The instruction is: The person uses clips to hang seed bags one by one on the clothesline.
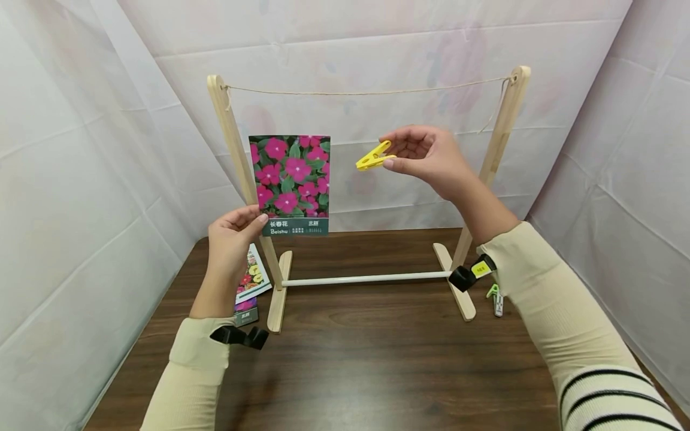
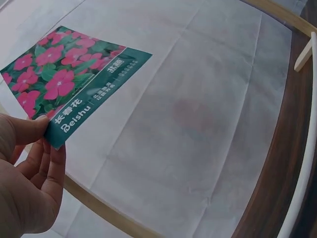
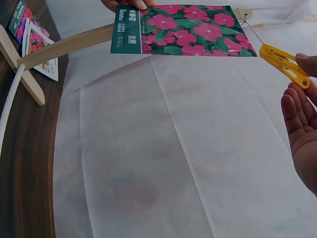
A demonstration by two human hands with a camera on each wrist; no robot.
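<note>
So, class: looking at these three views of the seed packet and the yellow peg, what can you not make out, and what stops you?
- Small print on the seed packet: too small in the head view.
- Packets on the table: partly hidden by the left hand and the frame post.
- Green clip: mostly hidden by the right sleeve.
- Right hand: cut off by the right wrist view's edge; its grip on the yellow peg is partly hidden.

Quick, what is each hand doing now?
Left hand: pinches the seed packet.
Right hand: pinches the yellow clip.

Open air lies between the hands; above them the string (image 1: 366,92) spans, with posts (image 1: 237,173) outside either hand.
</note>
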